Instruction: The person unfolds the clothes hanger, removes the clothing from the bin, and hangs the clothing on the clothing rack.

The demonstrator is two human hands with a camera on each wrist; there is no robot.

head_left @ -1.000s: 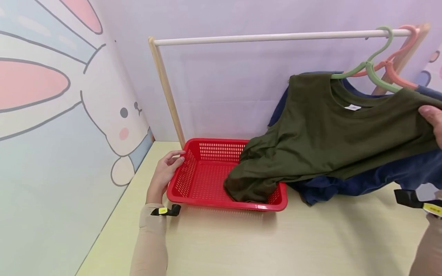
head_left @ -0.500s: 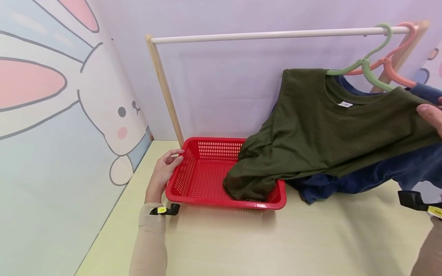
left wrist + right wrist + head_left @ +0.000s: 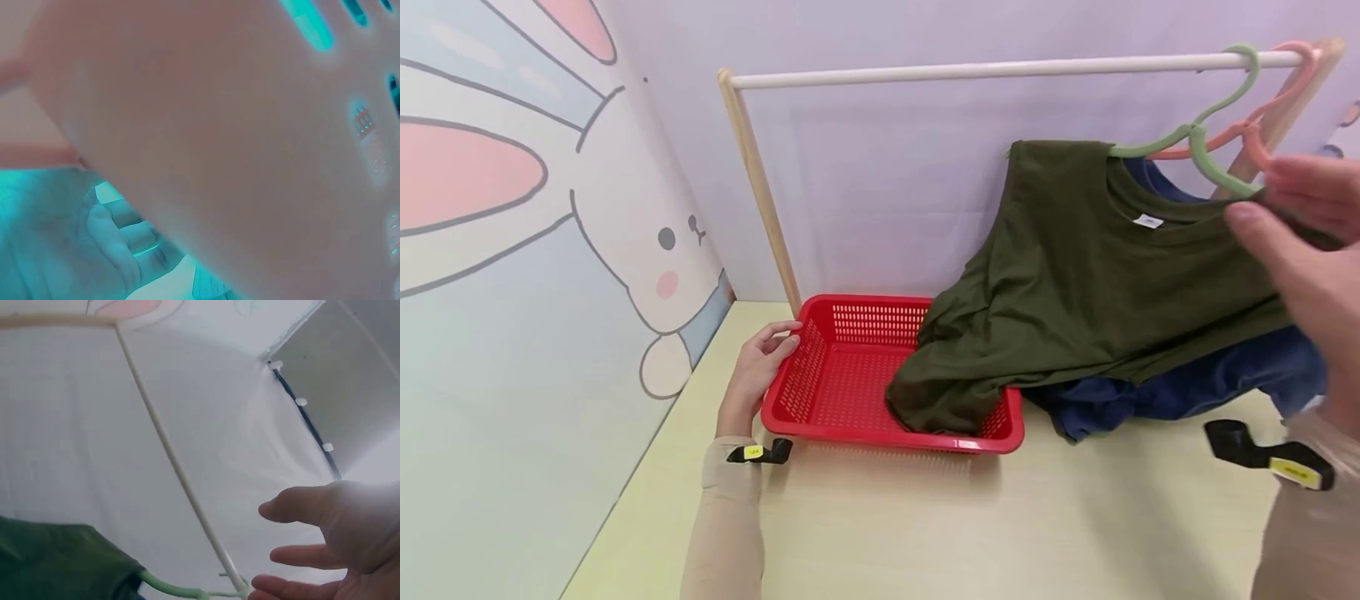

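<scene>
A dark olive sleeveless shirt [image 3: 1067,275] hangs on a green hanger [image 3: 1213,171], its lower left part lying in a red perforated basket [image 3: 850,437]. Behind it, a navy garment [image 3: 1172,404] hangs under a coral hanger [image 3: 1255,146]. My left hand [image 3: 756,375] holds the basket's left rim; in the left wrist view that hand's fingers [image 3: 140,240] are beside the basket wall, partly hidden. My right hand [image 3: 1318,267], blurred, is in front of the shirt's right shoulder and hides it. In the right wrist view its fingers [image 3: 300,556] are spread apart, holding nothing.
The hangers hook over the right end of a white rail [image 3: 970,71] with wooden posts [image 3: 760,192]. A pale wooden table [image 3: 940,525] carries the basket. A rabbit-patterned wall [image 3: 625,217] stands close on the left, with a pale lilac backdrop behind.
My right hand has moved left and inward from the shirt's right shoulder edge, its fingers coming apart. The upper shirt has shifted slightly left. My left hand stays at the basket.
</scene>
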